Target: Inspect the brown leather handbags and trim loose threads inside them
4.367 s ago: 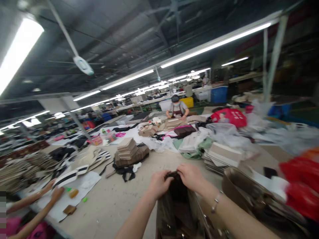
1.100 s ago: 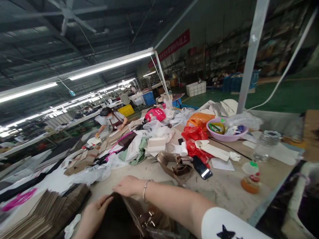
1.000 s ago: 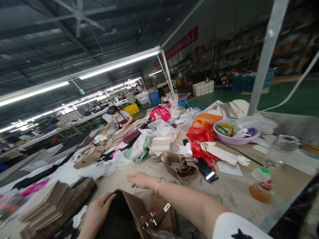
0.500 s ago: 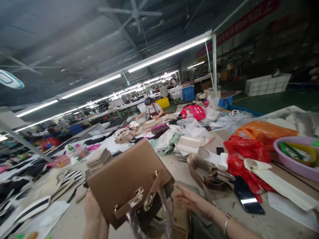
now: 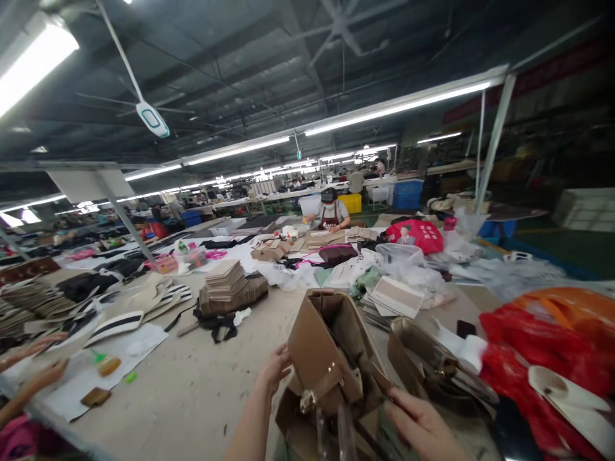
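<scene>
A tan handbag [image 5: 312, 339] stands tilted in front of me with its top open toward the right, showing a brown lining. Metal fittings and clear plastic wrap hang at its lower front. My left hand [image 5: 276, 368] is at the bag's left side, its fingers bent against the edge. My right hand [image 5: 416, 416] pinches the bag's right edge between thumb and fingers. Beneath it lies more tan bag material, partly hidden. Another tan bag [image 5: 408, 349] with straps and metal parts rests just right of it.
Stacked tan pieces [image 5: 225, 282] lie on the table [image 5: 192, 390] beyond my left hand. Red plastic bags [image 5: 509, 346] and a dark phone [image 5: 514, 429] are at right. Another person's hands [image 5: 52, 371] show at far left; a person in an apron [image 5: 330, 211] works across the table.
The tan handbag has turned from its closed face to show its open top. My right hand has come onto its right edge. The view has shifted left.
</scene>
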{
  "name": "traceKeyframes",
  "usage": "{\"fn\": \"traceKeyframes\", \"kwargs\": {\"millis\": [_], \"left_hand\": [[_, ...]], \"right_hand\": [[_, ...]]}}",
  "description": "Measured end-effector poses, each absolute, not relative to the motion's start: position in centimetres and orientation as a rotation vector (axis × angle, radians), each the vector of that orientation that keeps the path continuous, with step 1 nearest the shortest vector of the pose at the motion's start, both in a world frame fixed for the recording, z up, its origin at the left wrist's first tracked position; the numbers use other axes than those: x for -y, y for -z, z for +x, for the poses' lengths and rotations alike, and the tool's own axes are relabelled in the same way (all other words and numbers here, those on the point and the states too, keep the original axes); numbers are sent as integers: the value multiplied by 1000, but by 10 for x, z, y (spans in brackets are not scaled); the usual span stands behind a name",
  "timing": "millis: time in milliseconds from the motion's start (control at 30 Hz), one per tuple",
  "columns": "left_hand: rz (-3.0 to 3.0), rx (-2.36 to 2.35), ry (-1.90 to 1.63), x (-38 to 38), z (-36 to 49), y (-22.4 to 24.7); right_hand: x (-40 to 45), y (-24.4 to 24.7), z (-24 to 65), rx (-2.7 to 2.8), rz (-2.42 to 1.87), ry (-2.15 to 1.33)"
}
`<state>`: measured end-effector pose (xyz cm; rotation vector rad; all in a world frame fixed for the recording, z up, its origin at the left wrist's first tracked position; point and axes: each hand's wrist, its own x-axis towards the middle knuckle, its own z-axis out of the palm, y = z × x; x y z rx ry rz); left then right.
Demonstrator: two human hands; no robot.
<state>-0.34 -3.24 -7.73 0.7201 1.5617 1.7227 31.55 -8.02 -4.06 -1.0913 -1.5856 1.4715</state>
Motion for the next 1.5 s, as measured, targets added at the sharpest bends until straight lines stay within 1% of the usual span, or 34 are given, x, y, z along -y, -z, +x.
{"fn": "traceKeyframes", "kwargs": {"millis": [100,167,267,333,433,500,633,733,767,800,833,900,967,1033,1133,1233,1367,1500], "left_hand": [[569,-1698,-1463,39,-17,89],[580,-1663,-1397,53,-18,87],[833,-1507,-1396,84,-4,71],[1106,-1502,-1346,104,12,57],[1469,-1689,-1199,122,35,40],[1587,-1821,-1138,124,43,35],[1521,-1952,-1101,116,32,37],[1428,-1933,-1121,112,11,38],[1416,-1908,-1127,112,6,37],[1417,-1885,-1133,111,2,36],[1435,-1867,-1133,111,-1,35],[1508,-1846,-1120,109,0,32],[1577,-1843,-1103,107,4,30],[1608,-1854,-1095,106,9,31],[1635,-1864,-1095,106,13,35],[1685,-1845,-1093,107,15,38],[1713,-1851,-1083,109,16,38],[1727,-1839,-1082,111,18,39]], "right_hand": [[76,47,305,1636,-1101,-1419],[75,63,299,1594,-1187,-1481],[75,85,291,1407,-1277,-1591],[75,91,286,1296,-1261,-1638],[76,85,278,1265,-1258,-1663],[79,76,276,1321,-1264,-1666],[97,62,286,1522,-1288,-1736],[110,56,310,1766,-1268,-1879],[111,53,320,1875,-1252,-1872],[110,50,329,1993,-1245,-1797],[108,45,336,2107,-1251,-1650],[98,30,343,2259,-1266,-1217],[85,9,338,2288,-1233,-840],[73,-14,318,2290,-1104,-627],[58,-40,273,2410,-773,-499],[42,-44,228,2583,-538,-389],[20,-31,191,2754,-473,-235],[5,-22,181,2819,-481,-143]]}}
